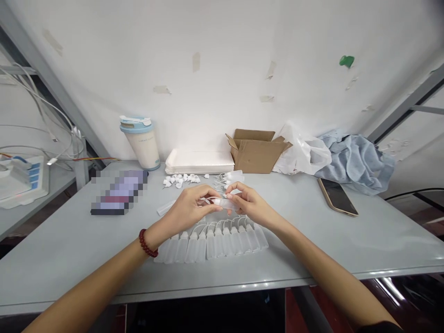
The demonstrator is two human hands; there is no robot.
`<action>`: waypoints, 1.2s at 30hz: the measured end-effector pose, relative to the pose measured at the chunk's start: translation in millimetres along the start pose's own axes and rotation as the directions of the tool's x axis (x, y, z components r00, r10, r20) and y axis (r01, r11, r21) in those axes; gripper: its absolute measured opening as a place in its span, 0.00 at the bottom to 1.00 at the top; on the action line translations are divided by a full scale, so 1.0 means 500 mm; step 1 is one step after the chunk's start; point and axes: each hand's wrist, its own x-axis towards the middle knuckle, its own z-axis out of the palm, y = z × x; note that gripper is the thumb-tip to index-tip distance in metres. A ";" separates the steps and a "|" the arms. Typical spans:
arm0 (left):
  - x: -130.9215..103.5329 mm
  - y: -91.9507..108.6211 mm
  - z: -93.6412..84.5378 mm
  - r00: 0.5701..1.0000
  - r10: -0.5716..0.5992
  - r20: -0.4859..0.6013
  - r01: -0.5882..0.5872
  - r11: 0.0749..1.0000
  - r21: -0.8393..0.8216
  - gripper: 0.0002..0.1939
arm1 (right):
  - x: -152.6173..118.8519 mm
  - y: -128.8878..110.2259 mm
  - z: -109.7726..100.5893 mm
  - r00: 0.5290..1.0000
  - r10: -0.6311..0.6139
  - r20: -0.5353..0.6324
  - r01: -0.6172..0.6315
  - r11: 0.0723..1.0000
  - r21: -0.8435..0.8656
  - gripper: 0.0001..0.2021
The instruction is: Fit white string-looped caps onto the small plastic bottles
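Between both hands, above the table, lies a small translucent squeeze bottle [227,204], held sideways with its white cap end toward the left. My left hand [192,203] pinches the cap end, where a thin white strap loops. My right hand [244,201] grips the bottle's body with thumb and fingers. Just in front, a row of similar squeeze bottles [218,243] lies side by side, caps away from me, several with looped straps. Behind the hands is a small pile of white caps [180,179]. More bottles [234,175] lie near the box, and one bottle [165,207] rests beside my left hand.
A cup with a blue lid [142,143] stands at the back left, near a blurred-out device [120,192]. Along the wall are stacked white envelopes [199,162], an open cardboard box [258,155], a plastic bag [300,150] and blue cloth [357,159]. A phone [337,196] lies right.
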 end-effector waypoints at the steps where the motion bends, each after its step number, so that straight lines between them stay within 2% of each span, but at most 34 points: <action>1: 0.000 0.004 0.000 0.999 -0.033 0.008 0.033 0.999 -0.033 0.06 | 0.000 -0.001 -0.001 1.000 -0.001 -0.002 0.001 1.000 0.008 0.11; 6: 0.002 0.019 -0.004 0.989 -0.127 0.071 0.134 0.986 -0.101 0.09 | -0.001 -0.001 -0.004 1.000 -0.018 -0.016 0.018 1.000 -0.005 0.10; 8: 0.001 0.018 -0.003 0.989 -0.137 0.061 0.140 0.989 -0.049 0.11 | -0.003 0.000 -0.002 0.999 -0.027 -0.027 0.026 0.999 -0.032 0.09; 12: -0.002 0.006 0.005 0.988 -0.144 0.048 0.140 0.987 0.078 0.23 | -0.009 0.003 0.007 0.998 -0.051 -0.048 0.045 0.990 -0.135 0.07; 15: -0.004 0.001 0.008 0.984 -0.173 0.039 0.168 0.980 0.104 0.26 | -0.012 0.003 0.011 0.997 -0.058 -0.046 0.049 0.982 -0.181 0.07; 18: -0.004 0.003 0.007 0.979 -0.196 0.058 0.192 0.979 0.067 0.24 | -0.010 0.003 0.009 0.998 -0.044 -0.047 0.037 0.988 -0.148 0.07; 22: -0.002 0.005 0.004 0.983 -0.152 0.099 0.156 0.987 -0.041 0.13 | -0.003 0.002 0.000 1.000 0.011 -0.016 -0.012 0.999 -0.043 0.09; 26: -0.002 0.007 0.006 0.997 -0.062 0.042 0.064 0.997 -0.044 0.06 | 0.003 0.007 -0.005 0.999 0.045 0.018 -0.046 0.999 0.028 0.11; 29: -0.001 0.009 0.005 0.999 -0.029 0.021 0.029 0.999 -0.020 0.06 | 0.006 0.012 -0.005 0.998 0.046 0.039 -0.050 0.995 0.085 0.13; 32: 0.001 0.009 0.003 0.996 -0.071 0.053 0.074 0.996 -0.055 0.09 | 0.006 0.009 -0.003 0.998 0.048 0.028 -0.050 0.993 0.107 0.14; 36: 0.003 0.004 0.003 0.971 -0.202 0.126 0.215 0.972 -0.096 0.16 | 0.003 -0.001 0.000 0.999 0.045 -0.013 -0.044 0.997 0.063 0.14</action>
